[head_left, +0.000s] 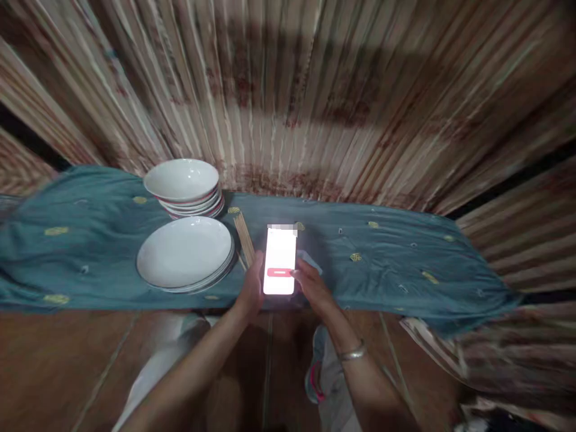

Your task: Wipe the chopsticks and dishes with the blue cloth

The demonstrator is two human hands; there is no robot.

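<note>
A smartphone with a bright white screen and a red button low on it is held upright over the front of the cloth-covered table. My left hand grips its left edge. On the other side, my right hand is at the right edge, its thumb touching the screen by the red button. Just left of the phone lies a bundle of wooden chopsticks, its near end partly hidden by my left hand. Something pale and bluish shows behind my right hand; I cannot make out what it is.
A stack of white plates stands at the left, with stacked white bowls behind it. A teal patterned cloth covers the narrow table. Pleated curtains hang behind. Below is a brown tiled floor.
</note>
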